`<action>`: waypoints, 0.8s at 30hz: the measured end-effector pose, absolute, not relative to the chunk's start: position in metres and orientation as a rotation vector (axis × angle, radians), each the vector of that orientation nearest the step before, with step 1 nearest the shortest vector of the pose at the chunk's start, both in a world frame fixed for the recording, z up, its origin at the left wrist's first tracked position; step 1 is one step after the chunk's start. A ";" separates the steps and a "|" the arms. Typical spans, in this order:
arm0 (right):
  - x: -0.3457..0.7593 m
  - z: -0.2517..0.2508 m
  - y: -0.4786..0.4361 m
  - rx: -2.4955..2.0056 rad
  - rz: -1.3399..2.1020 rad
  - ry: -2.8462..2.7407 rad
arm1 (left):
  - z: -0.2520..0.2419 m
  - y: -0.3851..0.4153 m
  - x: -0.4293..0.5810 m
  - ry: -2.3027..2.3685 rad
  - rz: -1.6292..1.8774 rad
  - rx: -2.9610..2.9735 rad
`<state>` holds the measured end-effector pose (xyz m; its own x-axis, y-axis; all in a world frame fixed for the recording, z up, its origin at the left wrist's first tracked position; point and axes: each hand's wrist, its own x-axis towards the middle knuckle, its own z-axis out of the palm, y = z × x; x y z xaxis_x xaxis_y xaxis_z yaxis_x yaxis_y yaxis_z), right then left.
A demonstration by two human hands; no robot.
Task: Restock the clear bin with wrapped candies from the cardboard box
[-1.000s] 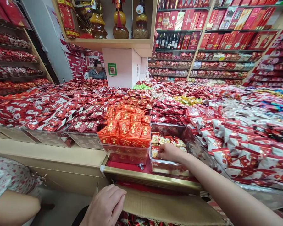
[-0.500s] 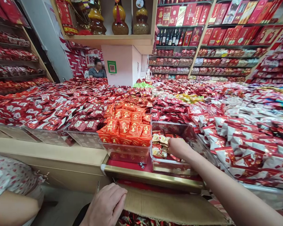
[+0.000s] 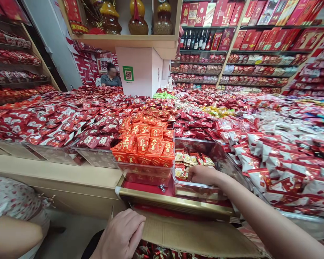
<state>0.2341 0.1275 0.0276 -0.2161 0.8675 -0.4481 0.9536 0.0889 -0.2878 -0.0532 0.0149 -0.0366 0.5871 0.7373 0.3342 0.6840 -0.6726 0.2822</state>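
Observation:
My right hand (image 3: 203, 175) reaches into a clear plastic bin (image 3: 198, 187), its fingers curled down among red-and-gold wrapped candy packets (image 3: 193, 158). Its fingertips touch the packets at the front of the bin; what lies inside the fingers is hidden. At the bottom, my left hand (image 3: 124, 230) is closed over the edge of an open cardboard box (image 3: 194, 232), below the counter edge. More red wrapped packets (image 3: 153, 251) show inside this box. Left of the bin, another clear bin (image 3: 145, 174) is heaped with orange-red packets (image 3: 145, 144).
Piles of red packets (image 3: 51, 122) and white-and-red packets (image 3: 283, 162) flank the bins. A gold counter edge (image 3: 175, 201) runs before them. A person in a patterned garment (image 3: 13, 201) stands at left; another person (image 3: 110, 79) is behind the display. A pillar (image 3: 137, 72) carries a shelf.
My right hand has moved slightly left and toward me within the bin, uncovering packets behind it. My left hand stays on the box. The view has tilted slightly.

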 end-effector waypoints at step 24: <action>0.231 0.037 0.125 1.723 -0.634 2.407 | -0.032 0.019 -0.053 1.186 0.798 2.804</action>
<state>0.2311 0.1249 0.0367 -0.3479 0.8782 -0.3282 0.9259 0.2668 -0.2674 -0.0527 0.0185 -0.0324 0.5873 0.6700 0.4540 0.6730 -0.7159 0.1858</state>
